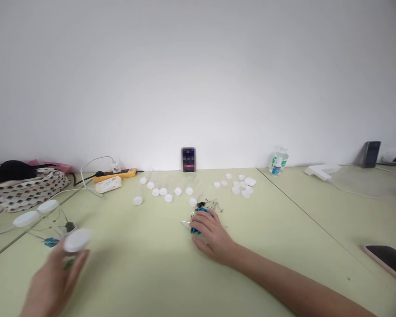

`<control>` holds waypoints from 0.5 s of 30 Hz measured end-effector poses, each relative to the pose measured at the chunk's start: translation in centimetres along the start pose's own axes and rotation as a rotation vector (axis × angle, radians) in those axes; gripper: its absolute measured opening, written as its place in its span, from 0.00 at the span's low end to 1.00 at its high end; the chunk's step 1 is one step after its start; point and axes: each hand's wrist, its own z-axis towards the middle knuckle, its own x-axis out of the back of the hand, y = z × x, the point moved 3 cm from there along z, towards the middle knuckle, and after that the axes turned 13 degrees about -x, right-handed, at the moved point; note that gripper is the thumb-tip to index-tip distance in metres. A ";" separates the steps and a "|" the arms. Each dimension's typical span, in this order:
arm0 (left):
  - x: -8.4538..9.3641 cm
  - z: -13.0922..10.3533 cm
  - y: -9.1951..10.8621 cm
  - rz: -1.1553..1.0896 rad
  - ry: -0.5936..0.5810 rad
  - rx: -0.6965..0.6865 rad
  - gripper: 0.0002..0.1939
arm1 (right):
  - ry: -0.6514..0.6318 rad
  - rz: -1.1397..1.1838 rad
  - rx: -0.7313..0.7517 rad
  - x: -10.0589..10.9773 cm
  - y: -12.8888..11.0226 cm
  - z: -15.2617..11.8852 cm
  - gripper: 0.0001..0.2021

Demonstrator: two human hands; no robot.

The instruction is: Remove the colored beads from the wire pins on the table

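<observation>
My left hand [54, 277], smeared by motion at the lower left, is closed round a container with a round white lid [77, 240]. Just beyond it lie small parts with wires, a blue piece [51, 242] and a black piece [70, 226]. Near the middle, my right hand [214, 237] rests over a pile of small blue parts [203, 211], its fingers curled down onto them. Whether it grips any is hidden. Thin leads and a black part [201, 204] show past the fingertips.
Several white-capped clear tubes [168, 198] lie behind the pile, with loose white caps [246, 193] to their right. Two white lids [26, 218] are at left. A bottle [279, 162], an upright phone [188, 159], a yellow power strip [119, 175] and another phone [389, 260] surround them.
</observation>
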 end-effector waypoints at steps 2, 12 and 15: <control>0.0 0.5 5.6 -0.142 -0.102 -0.328 0.23 | -0.010 0.114 -0.031 0.4 -1.1 -0.4 0.15; -2.8 0.5 22.5 -0.500 -0.464 -0.817 0.19 | -0.271 0.695 -0.571 0.4 -3.1 -1.3 0.12; -3.1 0.9 22.6 -0.647 -0.476 -0.681 0.19 | -0.247 0.772 -0.789 0.6 -0.9 -1.5 0.14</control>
